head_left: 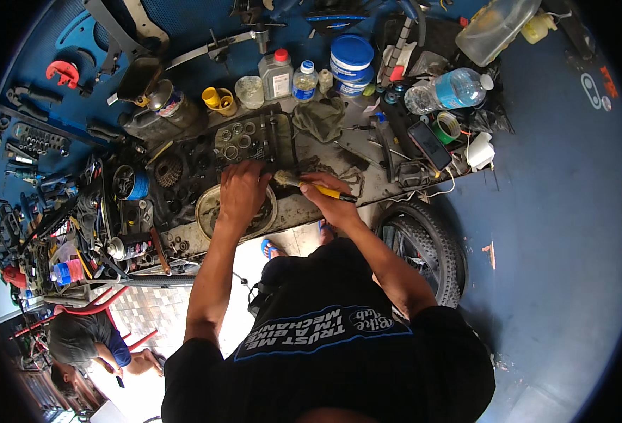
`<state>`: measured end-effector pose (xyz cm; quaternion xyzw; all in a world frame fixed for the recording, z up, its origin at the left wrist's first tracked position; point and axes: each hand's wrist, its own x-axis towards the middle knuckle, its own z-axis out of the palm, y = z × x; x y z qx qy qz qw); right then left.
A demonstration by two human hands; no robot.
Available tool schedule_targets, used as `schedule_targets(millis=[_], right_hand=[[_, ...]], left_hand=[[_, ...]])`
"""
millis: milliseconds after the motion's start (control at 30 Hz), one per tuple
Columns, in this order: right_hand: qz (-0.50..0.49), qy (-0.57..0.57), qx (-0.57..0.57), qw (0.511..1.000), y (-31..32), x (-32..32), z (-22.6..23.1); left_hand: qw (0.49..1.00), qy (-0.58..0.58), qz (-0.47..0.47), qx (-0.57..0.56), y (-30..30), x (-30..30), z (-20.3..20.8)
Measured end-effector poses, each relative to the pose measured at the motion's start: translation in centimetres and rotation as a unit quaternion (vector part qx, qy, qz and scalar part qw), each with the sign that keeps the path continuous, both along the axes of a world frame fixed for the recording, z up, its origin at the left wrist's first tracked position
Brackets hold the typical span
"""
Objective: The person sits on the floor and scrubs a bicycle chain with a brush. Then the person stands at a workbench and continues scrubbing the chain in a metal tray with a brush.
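Observation:
My right hand (330, 204) grips a brush by its yellow and black handle (328, 192). The brush's pale bristles (285, 178) point left, close to my left fingertips. My left hand (244, 192) is over a round, dirty pan (271, 218), its fingers curled together. Whatever they pinch, if anything, is hidden beneath them. Just beyond lies a dark, greasy tray (258, 121) holding several metal rings (230, 152) and small parts. A chain (353, 182) rests on the bench past my right hand.
Bottles, including a grey one with a red cap (276, 74), and blue tubs (352, 56) line the bench's back. At right are a phone (429, 146) and a large water bottle (452, 90). A bicycle tire (446, 261) stands below; a seated person (89, 338) is at lower left.

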<state>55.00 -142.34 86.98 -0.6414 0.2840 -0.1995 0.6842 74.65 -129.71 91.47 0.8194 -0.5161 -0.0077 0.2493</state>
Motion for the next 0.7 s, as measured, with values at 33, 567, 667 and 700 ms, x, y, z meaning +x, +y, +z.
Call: schedule_targets(millis=[33, 567, 667, 700], right_hand=[[0.001, 0.006, -0.015, 1.0, -0.3, -0.2, 1.1], [0.219, 0.048, -0.552, 0.803, 3.2, 3.7, -2.9], [0.172, 0.063, -0.546, 0.818, 2.3, 2.3, -2.9], [0.158, 0.071, -0.549, 0.818, 1.6, 1.1, -2.8]], left_hand=[[1.0, 0.014, 0.008, -0.007, -0.8, 0.3, 0.1], [0.997, 0.005, -0.077, -0.013, -5.3, -0.3, 1.5], [0.991, 0.019, -0.13, 0.016, -6.4, -1.4, 0.0], [0.987, 0.035, -0.152, 0.047, -7.0, -1.6, -0.8]])
